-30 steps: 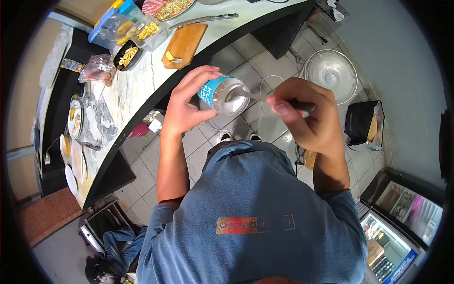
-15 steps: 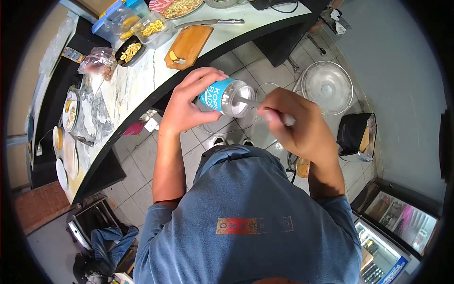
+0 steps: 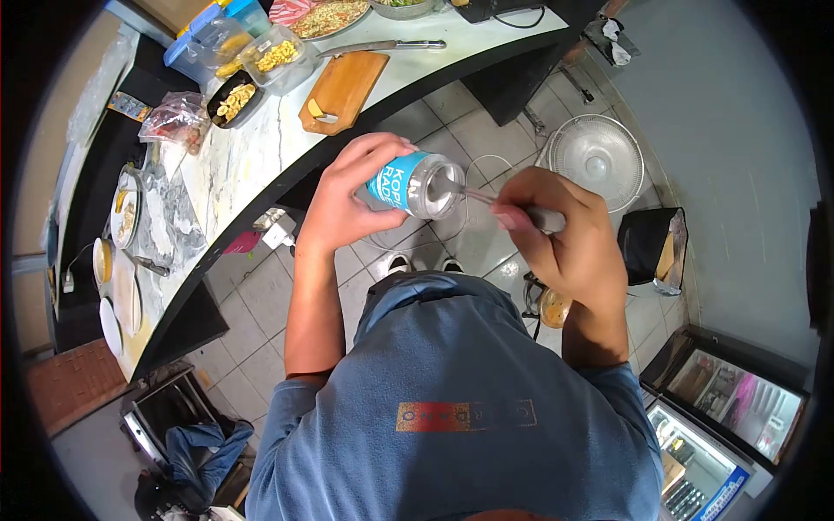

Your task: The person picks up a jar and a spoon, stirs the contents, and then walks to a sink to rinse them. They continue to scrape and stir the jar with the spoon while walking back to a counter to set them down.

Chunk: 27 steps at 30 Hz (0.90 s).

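My left hand [image 3: 341,193] is wrapped round a clear jar [image 3: 401,181] with a blue label, tilted with its open mouth toward my right. Some white content shows inside the jar. A metal spoon [image 3: 476,194] reaches into the mouth of the jar, its bowl just inside the rim. My right hand [image 3: 566,233] pinches the spoon's grey handle, fingers closed round it. Both hands are in mid-air in front of my body, above the floor.
Ahead is a curved marble counter [image 3: 269,143] with a wooden cutting board [image 3: 352,82], a knife [image 3: 391,46], a black tray of banana slices [image 3: 234,100] and plastic tubs. A standing fan [image 3: 598,161] and a black bag [image 3: 647,247] are on the right.
My right hand has drawn slightly back to the right with the spoon, and more of its shaft shows outside the jar. My left hand still holds the jar, nearly in place.
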### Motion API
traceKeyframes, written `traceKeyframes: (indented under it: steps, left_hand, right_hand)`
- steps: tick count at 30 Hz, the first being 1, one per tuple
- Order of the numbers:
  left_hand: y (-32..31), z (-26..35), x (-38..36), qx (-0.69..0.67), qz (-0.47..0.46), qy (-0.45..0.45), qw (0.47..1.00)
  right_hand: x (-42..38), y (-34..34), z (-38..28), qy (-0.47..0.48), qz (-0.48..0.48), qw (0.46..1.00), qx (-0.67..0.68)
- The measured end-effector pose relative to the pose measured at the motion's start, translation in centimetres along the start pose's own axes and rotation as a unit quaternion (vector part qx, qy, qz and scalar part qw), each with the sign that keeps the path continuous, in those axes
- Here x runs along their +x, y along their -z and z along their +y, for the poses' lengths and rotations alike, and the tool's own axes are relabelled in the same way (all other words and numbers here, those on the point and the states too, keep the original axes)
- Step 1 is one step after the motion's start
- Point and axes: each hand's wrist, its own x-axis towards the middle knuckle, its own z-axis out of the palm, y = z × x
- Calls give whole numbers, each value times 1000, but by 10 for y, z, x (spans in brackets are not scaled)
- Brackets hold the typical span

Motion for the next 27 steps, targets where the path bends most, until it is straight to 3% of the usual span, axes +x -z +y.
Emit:
traceKeyframes:
  steps: [5, 12, 14, 18, 21, 23, 27]
  left_hand:
    - [-4, 0, 1, -5, -32, 20, 999]
    - [-5, -2, -4, -22, -31, 54, 998]
    - [-7, -3, -2, -39, -35, 47, 998]
    - [-4, -7, 0, -26, -23, 24, 999]
    - [-2, -6, -3, -27, -16, 34, 999]
    - [-4, -6, -1, -28, -18, 27, 999]
    - [-5, -6, 0, -37, -10, 31, 999]
  right_hand:
    - [2, -19, 15, -45, -35, 998, 17]
    - [1, -4, 14, -8, -5, 1000, -25]
    - [6, -16, 18, -10, -42, 999, 0]
    - [9, -10, 16, -45, -30, 998, 41]
    - [5, -7, 14, -6, 12, 1000, 20]
    - [8, -13, 16, -12, -62, 998, 7]
    - [9, -12, 18, -20, -3, 997, 80]
